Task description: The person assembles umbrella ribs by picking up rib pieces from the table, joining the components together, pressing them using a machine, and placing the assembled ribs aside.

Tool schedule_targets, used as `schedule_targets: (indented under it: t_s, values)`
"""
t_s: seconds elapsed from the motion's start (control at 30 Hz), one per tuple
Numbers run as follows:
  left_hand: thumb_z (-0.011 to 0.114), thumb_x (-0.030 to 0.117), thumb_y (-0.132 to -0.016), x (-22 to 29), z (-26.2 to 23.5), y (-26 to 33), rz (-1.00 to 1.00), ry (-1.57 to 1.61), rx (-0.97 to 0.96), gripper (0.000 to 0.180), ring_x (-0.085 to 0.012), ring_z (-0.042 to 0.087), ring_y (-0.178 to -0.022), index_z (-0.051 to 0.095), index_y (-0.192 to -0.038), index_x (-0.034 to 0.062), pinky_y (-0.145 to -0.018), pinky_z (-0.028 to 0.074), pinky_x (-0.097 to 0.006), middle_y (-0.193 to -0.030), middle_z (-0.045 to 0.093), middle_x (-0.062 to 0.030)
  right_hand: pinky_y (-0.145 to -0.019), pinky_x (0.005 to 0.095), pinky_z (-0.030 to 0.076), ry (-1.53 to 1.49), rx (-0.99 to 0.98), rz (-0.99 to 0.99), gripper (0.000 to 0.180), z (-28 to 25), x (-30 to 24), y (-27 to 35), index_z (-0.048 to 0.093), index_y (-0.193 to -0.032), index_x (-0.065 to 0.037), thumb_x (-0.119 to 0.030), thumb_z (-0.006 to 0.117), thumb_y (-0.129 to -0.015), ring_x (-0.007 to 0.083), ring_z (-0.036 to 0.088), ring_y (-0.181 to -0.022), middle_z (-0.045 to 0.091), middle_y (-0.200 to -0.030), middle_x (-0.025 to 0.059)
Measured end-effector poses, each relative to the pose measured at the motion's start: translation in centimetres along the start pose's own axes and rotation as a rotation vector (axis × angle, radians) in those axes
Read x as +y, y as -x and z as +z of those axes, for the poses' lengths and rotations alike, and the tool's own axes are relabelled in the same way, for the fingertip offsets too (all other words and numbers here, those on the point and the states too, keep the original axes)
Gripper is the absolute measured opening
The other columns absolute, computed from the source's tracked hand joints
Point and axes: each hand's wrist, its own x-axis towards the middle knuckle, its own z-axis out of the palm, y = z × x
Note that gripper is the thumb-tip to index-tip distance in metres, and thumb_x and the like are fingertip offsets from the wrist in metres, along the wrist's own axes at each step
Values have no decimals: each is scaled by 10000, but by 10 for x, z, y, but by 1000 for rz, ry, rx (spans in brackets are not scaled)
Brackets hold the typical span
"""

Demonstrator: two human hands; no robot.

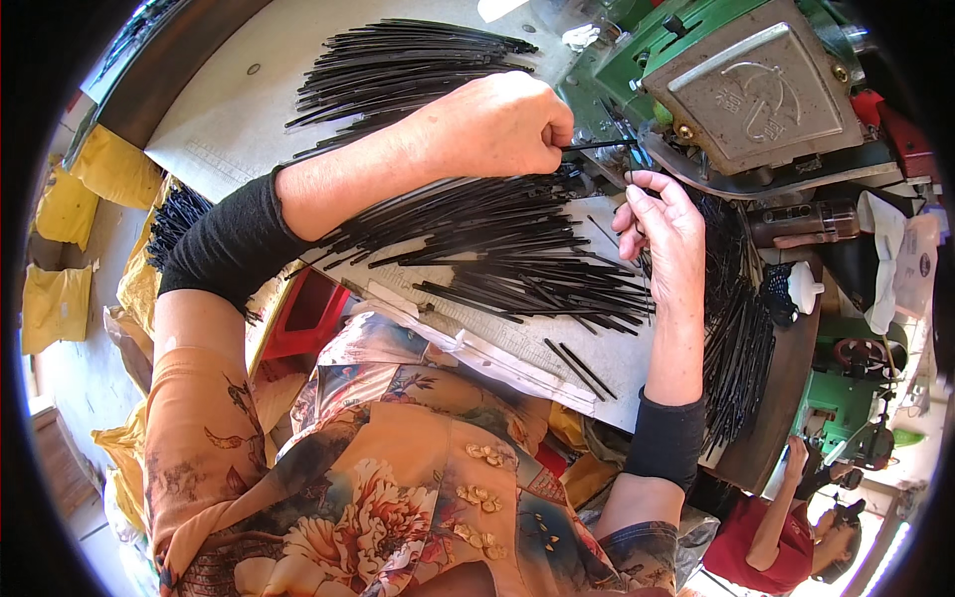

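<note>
Evidently, a slim, straight black strip [600, 145] is gripped by the left hand [502, 121], one end pinched between thumb and curled fingers, while its other end is pointed at the working area of a green machine with a grey metal cover [734, 85]. The right hand [665, 221] is raised just below that end, with thumb and forefinger brought near each other; whether anything fine is pinched there cannot be told, since the fingertips are set against dark clutter.

For this step to be done well, the strip should be kept straight, so that no bend is put into it. A light but firm pinch seems called for, as so slender a piece could easily be twisted. The right fingertips should be kept near the strip's tip for fine steering, yet clear of any moving parts.

A wide, fanned pile of black strips [487, 224] is spread over the pale grey tabletop [231, 119] on the near side of the left forearm, and should be left undisturbed by the black fabric cuff [231, 244]. Two loose black strips [580, 370] are laid near the table's front edge, apart from the pile.
</note>
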Motion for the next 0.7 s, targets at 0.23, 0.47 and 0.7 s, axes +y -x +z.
schedule_targets:
  t_s: [0.23, 0.47, 0.7]
  values:
    - [617, 130, -709, 4, -1, -2, 53, -63, 37, 166, -275, 633, -679, 644, -827, 17, -644, 501, -333, -720, 641, -128, -408, 176, 376, -4, 19, 7, 235, -1, -1, 0, 523, -1039, 8, -156, 553, -874, 79, 518, -450, 594, -681, 70]
    - [614, 133, -716, 3, 0, 1, 114, -193, 80, 158, -283, 630, -678, 653, -836, 39, -643, 502, -354, -704, 633, -128, -407, 178, 381, -11, 11, 0, 223, 0, 0, -1, 530, -1029, 14, -146, 549, -876, 78, 514, -444, 594, -678, 72]
    - [603, 128, -716, 1, 1, 0, 178, -245, 101, 126, -307, 615, -676, 640, -793, 35, -638, 496, -378, -684, 611, -148, -394, 183, 385, -13, 5, 15, 222, -1, 1, -1, 529, -1029, 19, -137, 548, -872, 77, 502, -432, 597, -672, 81]
